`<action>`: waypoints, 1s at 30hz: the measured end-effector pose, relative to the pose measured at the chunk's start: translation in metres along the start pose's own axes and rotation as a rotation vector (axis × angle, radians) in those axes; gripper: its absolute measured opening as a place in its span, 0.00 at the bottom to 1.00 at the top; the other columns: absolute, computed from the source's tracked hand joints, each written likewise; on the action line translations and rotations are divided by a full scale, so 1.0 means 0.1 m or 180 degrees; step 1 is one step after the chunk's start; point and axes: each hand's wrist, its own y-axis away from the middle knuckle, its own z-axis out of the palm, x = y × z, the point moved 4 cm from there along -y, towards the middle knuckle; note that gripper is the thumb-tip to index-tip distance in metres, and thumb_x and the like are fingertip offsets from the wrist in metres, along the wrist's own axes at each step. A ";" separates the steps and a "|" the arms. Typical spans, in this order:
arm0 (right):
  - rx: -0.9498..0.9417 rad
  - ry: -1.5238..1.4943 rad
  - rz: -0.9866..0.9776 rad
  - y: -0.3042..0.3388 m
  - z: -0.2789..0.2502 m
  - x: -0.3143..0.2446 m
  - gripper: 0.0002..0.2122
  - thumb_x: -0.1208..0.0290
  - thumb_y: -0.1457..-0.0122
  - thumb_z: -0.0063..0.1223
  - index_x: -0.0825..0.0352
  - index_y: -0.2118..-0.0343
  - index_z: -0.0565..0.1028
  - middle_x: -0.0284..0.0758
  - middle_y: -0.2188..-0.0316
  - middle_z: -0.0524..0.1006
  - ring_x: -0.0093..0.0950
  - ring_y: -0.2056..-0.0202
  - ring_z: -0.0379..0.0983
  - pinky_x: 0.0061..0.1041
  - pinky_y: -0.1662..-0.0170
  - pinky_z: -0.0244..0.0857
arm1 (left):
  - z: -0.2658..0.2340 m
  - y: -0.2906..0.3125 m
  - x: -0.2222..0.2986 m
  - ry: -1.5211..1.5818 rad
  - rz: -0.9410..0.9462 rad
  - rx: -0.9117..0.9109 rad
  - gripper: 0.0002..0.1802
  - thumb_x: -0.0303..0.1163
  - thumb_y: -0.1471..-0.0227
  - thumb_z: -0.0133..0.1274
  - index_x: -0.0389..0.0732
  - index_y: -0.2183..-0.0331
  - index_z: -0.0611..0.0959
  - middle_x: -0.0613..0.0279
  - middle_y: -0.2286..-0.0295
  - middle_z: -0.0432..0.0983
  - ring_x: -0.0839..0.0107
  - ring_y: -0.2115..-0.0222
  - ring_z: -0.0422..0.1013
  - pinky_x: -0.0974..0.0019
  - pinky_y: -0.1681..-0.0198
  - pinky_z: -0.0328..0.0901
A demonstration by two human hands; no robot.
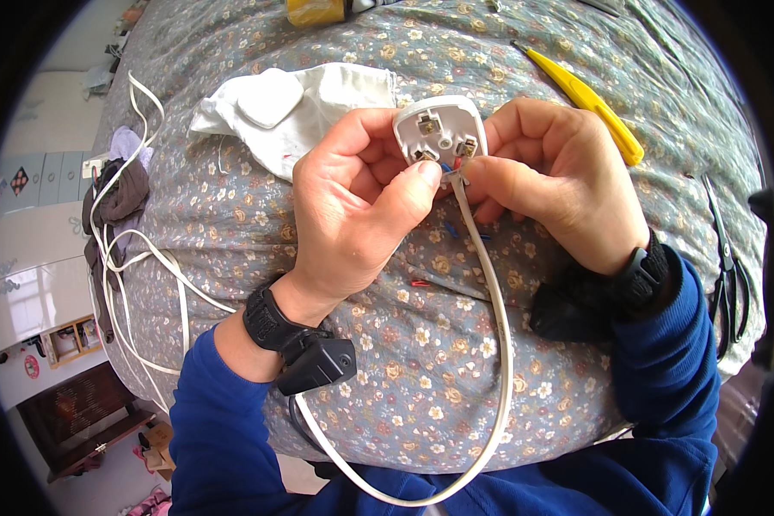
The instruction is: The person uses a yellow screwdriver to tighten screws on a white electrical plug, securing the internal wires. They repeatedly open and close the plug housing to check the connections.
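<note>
An opened white plug (445, 120) with metal terminals inside is held up over the bed between my hands. My left hand (353, 193) is closed on its left side, the thumb pressing by the lower left terminal. My right hand (559, 168) is closed round the right side, with its thumb at the cable entry. A white cable (494, 292) runs from there in a loop toward my lap. Blue and red wire ends show between the thumbs; their exact seating is hidden. Beyond my left hand, a white rounded piece (271, 99) lies on a white cloth (340, 84).
A yellow utility knife (586, 101) and black scissors (728, 271) lie to the right on the flowered bedspread (404, 378). A red wire scrap (420, 283) rests below the plug. White cable (181, 297) is tangled at the left. A yellow roll (316, 10) stands at the far edge.
</note>
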 end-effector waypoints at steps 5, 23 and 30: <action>-0.0008 0.0044 -0.0021 0.00 -0.01 0.01 0.08 0.74 0.42 0.59 0.73 0.65 0.75 0.35 0.72 0.80 0.19 0.73 0.77 0.17 0.66 0.73 | -0.02 0.00 0.01 -0.0040 0.0077 -0.0024 0.14 0.19 0.45 0.53 0.29 0.55 0.75 0.57 0.61 0.79 0.76 0.60 0.75 0.70 0.55 0.71; 0.0540 -0.0177 -0.0383 0.04 -0.60 0.00 0.08 0.66 0.38 0.54 0.67 0.65 0.76 0.26 0.74 0.77 0.12 0.76 0.69 0.13 0.70 0.63 | -0.14 -0.01 0.22 -0.0653 -0.0031 0.0040 0.15 0.28 0.42 0.57 0.32 0.55 0.77 0.58 0.67 0.79 0.73 0.68 0.79 0.72 0.63 0.75; 0.0489 -0.0396 -0.0665 0.04 -0.76 0.04 0.11 0.65 0.38 0.55 0.68 0.60 0.75 0.28 0.71 0.77 0.13 0.75 0.69 0.13 0.69 0.63 | -0.20 0.07 0.44 -0.1362 0.0053 -0.0054 0.10 0.25 0.43 0.57 0.32 0.59 0.81 0.62 0.68 0.80 0.79 0.69 0.77 0.75 0.64 0.73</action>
